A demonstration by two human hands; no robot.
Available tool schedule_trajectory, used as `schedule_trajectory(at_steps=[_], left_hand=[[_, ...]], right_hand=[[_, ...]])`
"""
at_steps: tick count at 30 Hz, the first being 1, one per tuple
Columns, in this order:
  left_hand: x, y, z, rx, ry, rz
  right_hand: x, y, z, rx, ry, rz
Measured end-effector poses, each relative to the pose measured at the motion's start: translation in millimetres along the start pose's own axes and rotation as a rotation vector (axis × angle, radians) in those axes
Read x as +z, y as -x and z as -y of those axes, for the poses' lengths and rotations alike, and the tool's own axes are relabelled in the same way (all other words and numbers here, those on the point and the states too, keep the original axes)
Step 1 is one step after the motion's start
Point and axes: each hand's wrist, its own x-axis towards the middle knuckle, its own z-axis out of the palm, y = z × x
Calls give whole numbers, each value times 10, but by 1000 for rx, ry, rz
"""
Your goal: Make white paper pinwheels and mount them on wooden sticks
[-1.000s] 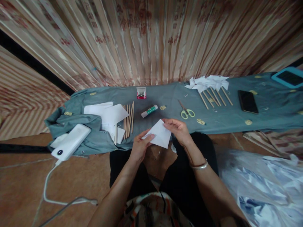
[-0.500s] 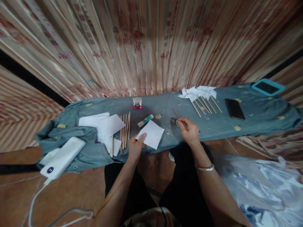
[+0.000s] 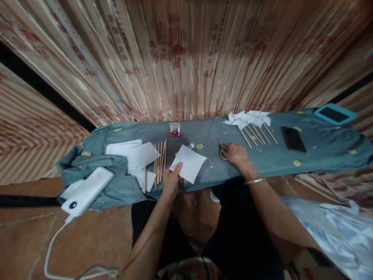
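Observation:
My left hand (image 3: 171, 181) pinches the near corner of a white paper square (image 3: 190, 163) and holds it over the grey-blue cloth (image 3: 320, 155). My right hand (image 3: 237, 153) rests on the cloth to the right, fingers curled over the green-handled scissors (image 3: 222, 149), whose blades poke out to the upper left. A glue stick (image 3: 190, 146) lies mostly hidden behind the paper. A bundle of wooden sticks (image 3: 160, 159) lies left of the paper.
Loose white sheets (image 3: 131, 153) and a white power bank (image 3: 87, 191) with its cable sit at the left. A small red box (image 3: 175, 130) stands at the back. Finished paper pinwheels (image 3: 250, 120), a black phone (image 3: 293, 139) and a blue-cased tablet (image 3: 334, 114) lie at the right.
My right hand let go of the paper, reached right across the cloth and closed over the scissors. My left hand kept the paper and lifted it a little forward.

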Motion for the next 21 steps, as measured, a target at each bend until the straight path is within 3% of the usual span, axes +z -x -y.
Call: schedule_trajectory(at_steps=[3, 6, 9, 13, 21], left_hand=[[14, -2, -61, -20, 57, -25], [43, -23, -109, -26, 113, -54], [83, -49, -119, -19, 127, -57], [109, -60, -67, -16, 80, -54], [111, -63, 27, 44, 72, -61]], right_hand=[[-21, 162, 7, 2, -251, 34], [69, 570, 13, 65, -1115, 161], [228, 1049, 46, 79, -1515, 257], [378, 1428, 107, 60, -1540, 427], [416, 1471, 97, -169, -1378, 672]])
